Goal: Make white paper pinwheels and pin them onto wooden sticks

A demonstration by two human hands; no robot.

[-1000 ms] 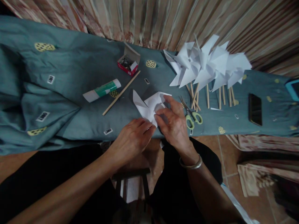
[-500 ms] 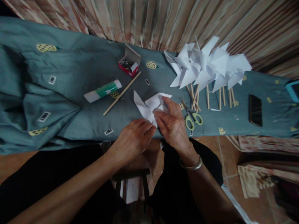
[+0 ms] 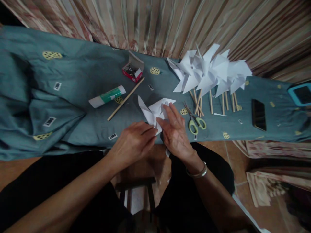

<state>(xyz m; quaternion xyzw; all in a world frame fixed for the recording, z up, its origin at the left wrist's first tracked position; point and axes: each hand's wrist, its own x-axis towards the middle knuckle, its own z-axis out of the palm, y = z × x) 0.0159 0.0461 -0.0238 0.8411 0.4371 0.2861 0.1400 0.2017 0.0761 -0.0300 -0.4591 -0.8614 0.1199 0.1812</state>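
A white paper pinwheel [image 3: 154,111], its blades folded toward the middle, lies at the near edge of the cloth between my hands. My left hand [image 3: 136,139] pinches its near blade, with the fingertips pressed together. My right hand [image 3: 175,131] is closed on its right side, thumb near the centre and fingers over the right blade. Part of the paper is hidden under these fingers. Just right of that hand are scissors [image 3: 196,124] with green handles. A loose wooden stick [image 3: 126,98] lies to the left, beyond my left hand.
Finished pinwheels [image 3: 211,69] on sticks lie in a pile at the back right. An open red box [image 3: 132,71] of small metal pieces stands behind the stick, near a glue tube [image 3: 108,96]. A phone [image 3: 259,115] and a blue-framed device [image 3: 301,94] are far right.
The fingers of my right hand have straightened somewhat over the right blade. My left hand keeps its pinch. The whole view has shifted slightly.
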